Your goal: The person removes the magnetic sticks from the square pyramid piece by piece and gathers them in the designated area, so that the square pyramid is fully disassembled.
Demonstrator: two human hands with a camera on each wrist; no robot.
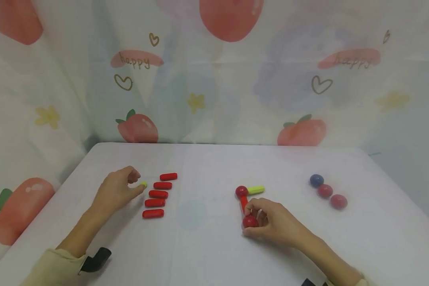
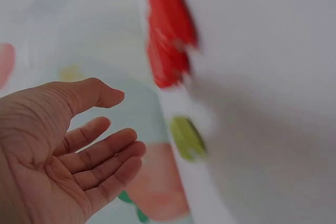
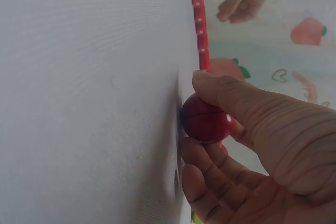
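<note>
My left hand (image 1: 116,188) hovers at the table's left side, thumb and fingers apart with nothing between them. Close by its thumb lies a short yellow-green rod (image 1: 144,184), partly hidden in the head view; the left wrist view shows this green piece (image 2: 187,138) apart from the fingers. Several red rods (image 1: 158,194) form a column just right of that hand. Thumb and fingers of my right hand (image 1: 277,222) pinch a red ball (image 1: 250,221) low over the table. From it a red rod (image 1: 244,203) leads to another red ball (image 1: 241,192), which has a yellow-green rod (image 1: 256,190) pointing right.
On the right side of the white table (image 1: 207,254), a blue ball (image 1: 316,180) and two red balls, one nearer (image 1: 339,201) and one in between (image 1: 325,191), stand in a slanting row. A printed curtain (image 1: 221,99) hangs behind the table's back edge.
</note>
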